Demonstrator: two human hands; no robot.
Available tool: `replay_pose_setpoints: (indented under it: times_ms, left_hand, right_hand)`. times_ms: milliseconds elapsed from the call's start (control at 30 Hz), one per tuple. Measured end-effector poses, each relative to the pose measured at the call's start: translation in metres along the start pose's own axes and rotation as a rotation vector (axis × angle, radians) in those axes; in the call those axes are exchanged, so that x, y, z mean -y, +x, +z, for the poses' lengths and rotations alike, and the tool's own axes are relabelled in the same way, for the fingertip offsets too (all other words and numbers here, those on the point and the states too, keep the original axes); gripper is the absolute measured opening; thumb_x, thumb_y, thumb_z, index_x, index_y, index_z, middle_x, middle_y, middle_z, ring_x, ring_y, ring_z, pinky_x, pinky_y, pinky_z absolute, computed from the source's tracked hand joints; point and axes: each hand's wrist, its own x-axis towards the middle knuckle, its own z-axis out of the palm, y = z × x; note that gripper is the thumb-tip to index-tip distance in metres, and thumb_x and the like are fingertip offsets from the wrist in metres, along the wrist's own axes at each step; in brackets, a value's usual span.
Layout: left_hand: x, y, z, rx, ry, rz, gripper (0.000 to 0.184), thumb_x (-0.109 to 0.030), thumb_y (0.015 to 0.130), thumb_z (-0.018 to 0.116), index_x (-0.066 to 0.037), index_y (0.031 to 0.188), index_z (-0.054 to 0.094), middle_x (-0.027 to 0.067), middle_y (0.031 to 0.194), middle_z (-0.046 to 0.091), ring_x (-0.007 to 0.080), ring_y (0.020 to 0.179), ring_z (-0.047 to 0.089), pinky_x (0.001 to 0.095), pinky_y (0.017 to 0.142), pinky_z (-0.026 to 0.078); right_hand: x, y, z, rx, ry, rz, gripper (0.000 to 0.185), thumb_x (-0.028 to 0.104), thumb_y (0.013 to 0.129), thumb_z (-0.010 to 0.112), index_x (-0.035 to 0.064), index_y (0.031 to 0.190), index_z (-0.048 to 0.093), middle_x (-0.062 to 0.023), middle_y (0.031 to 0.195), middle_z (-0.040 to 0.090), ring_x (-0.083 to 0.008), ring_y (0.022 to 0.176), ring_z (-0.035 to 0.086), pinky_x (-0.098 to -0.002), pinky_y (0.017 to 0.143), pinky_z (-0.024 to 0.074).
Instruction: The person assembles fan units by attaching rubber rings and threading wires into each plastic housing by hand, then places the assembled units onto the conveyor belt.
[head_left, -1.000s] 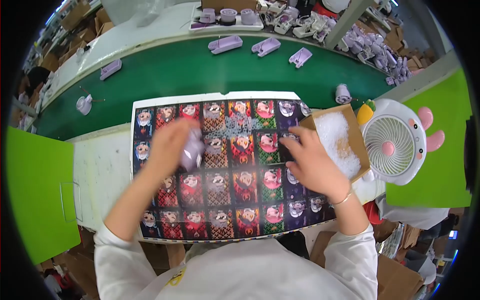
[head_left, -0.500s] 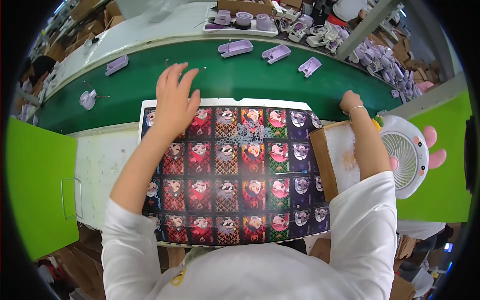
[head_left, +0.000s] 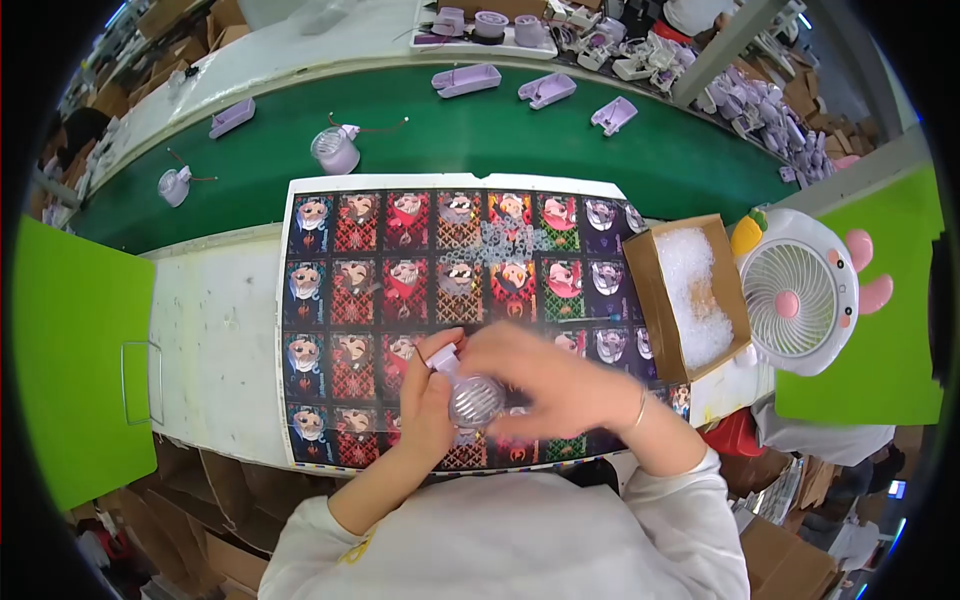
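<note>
Over the lower middle of the printed sheet, my left hand is wrapped round a small purple fan unit with a round slotted grille facing up. My right hand is beside the unit on its right, blurred by motion, with fingers bent over and near it. Whether those fingers grip anything cannot be made out. A cardboard box holding clear and whitish small pieces stands on the sheet's right edge. Small clear rings lie on the upper part of the sheet.
Beyond the sheet runs a green belt with another purple fan unit, a smaller wired part and several purple shells. A white rabbit-eared fan stands to the right. Piled purple parts lie at the back right.
My left hand has come back from the belt, where a purple fan unit now stands. My right hand has returned from the far right of the belt, and a fan unit is now between my hands.
</note>
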Motion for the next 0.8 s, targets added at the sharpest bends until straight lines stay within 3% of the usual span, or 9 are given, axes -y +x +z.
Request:
replay_pose_setpoints:
  times_ms: [67,100,133,233,433,533,600,733,800]
  left_hand:
    - [0.002,-0.011,-0.01,-0.012,0.236,-0.006,0.054,-0.035,0.095,0.062,0.002,0.132,0.051,0.0185,0.125,0.059,0.0275,0.117,0.055,0.035,0.102,0.04]
    - [-0.004,-0.008,-0.013,0.049,0.498,0.124,0.042,-0.022,0.089,0.068,0.0,0.123,0.058,0.0164,0.118,0.061,0.0294,0.112,0.056,0.039,0.099,0.041]
    - [-0.011,-0.006,-0.011,0.124,0.661,0.213,0.04,-0.02,0.087,0.068,-0.001,0.121,0.06,0.0157,0.117,0.061,0.0303,0.111,0.056,0.0409,0.098,0.042]
    - [-0.029,-0.001,-0.002,0.278,1.05,0.434,0.035,-0.012,0.078,0.069,-0.008,0.112,0.065,0.0105,0.117,0.061,0.0331,0.108,0.056,0.048,0.093,0.042]
    - [-0.038,0.004,0.007,0.296,0.988,0.608,0.029,-0.005,0.076,0.069,-0.006,0.105,0.068,0.0093,0.112,0.064,0.0322,0.107,0.057,0.0465,0.093,0.044]
    - [-0.056,0.007,0.016,0.336,0.82,0.603,0.03,-0.002,0.074,0.067,-0.003,0.104,0.067,0.0096,0.109,0.065,0.0323,0.103,0.059,0.0446,0.089,0.046]
    - [-0.067,0.009,0.02,0.343,0.824,0.637,0.03,-0.001,0.073,0.067,-0.001,0.103,0.066,0.0101,0.107,0.065,0.0325,0.101,0.059,0.044,0.087,0.048]
    - [-0.068,0.015,0.025,0.384,0.84,0.616,0.03,-0.001,0.072,0.066,0.0,0.102,0.066,0.0109,0.102,0.065,0.0325,0.098,0.06,0.0434,0.084,0.049]
    - [-0.061,0.015,0.029,0.374,0.836,0.642,0.028,-0.002,0.073,0.066,0.0,0.102,0.065,0.011,0.1,0.065,0.0322,0.096,0.06,0.0421,0.082,0.05]
  right_hand:
    - [-0.044,-0.012,-0.017,-0.213,-0.001,-0.007,0.027,0.005,0.078,0.07,0.003,0.104,0.064,-0.0106,0.1,0.062,-0.0314,0.1,0.06,-0.0417,0.09,0.0488]
    - [-0.061,-0.015,-0.021,-0.428,-0.099,0.197,0.02,0.004,0.079,0.068,0.0019,0.099,0.064,-0.0115,0.096,0.062,-0.031,0.094,0.061,-0.0408,0.086,0.0503]
    - [-0.076,-0.017,-0.025,-0.639,-0.197,0.401,0.014,0.003,0.08,0.066,0.0008,0.094,0.065,-0.0124,0.092,0.062,-0.0306,0.088,0.063,-0.0398,0.082,0.0517]
    - [-0.118,-0.022,-0.041,-0.686,-0.589,0.464,0.014,0.001,0.081,0.065,0.0023,0.095,0.065,-0.0143,0.09,0.062,-0.0317,0.081,0.063,-0.0421,0.073,0.0521]
    - [-0.126,-0.013,-0.044,-0.617,-0.748,0.391,0.01,0.0,0.079,0.068,0.003,0.088,0.064,-0.0128,0.086,0.061,-0.031,0.077,0.063,-0.0418,0.068,0.0514]
    - [-0.097,-0.017,-0.038,-0.7,-0.564,0.364,0.01,-0.001,0.078,0.069,0.0028,0.086,0.064,-0.0114,0.082,0.06,-0.0273,0.07,0.062,-0.0365,0.063,0.0505]
    - [-0.047,-0.019,-0.026,-0.757,-0.217,0.374,0.009,-0.001,0.078,0.07,0.0033,0.083,0.064,-0.0099,0.079,0.06,-0.0233,0.064,0.058,-0.0317,0.06,0.0488]
    - [0.037,-0.03,-0.001,-0.496,-0.247,-0.067,0.018,-0.003,0.07,0.076,0.0021,0.085,0.066,-0.0082,0.08,0.061,-0.0195,0.065,0.058,-0.0288,0.058,0.0469]
    - [0.042,-0.035,0.013,-0.506,-0.327,-0.078,0.025,-0.004,0.066,0.078,0.0026,0.088,0.068,-0.0086,0.081,0.061,-0.0216,0.065,0.059,-0.0302,0.056,0.0474]
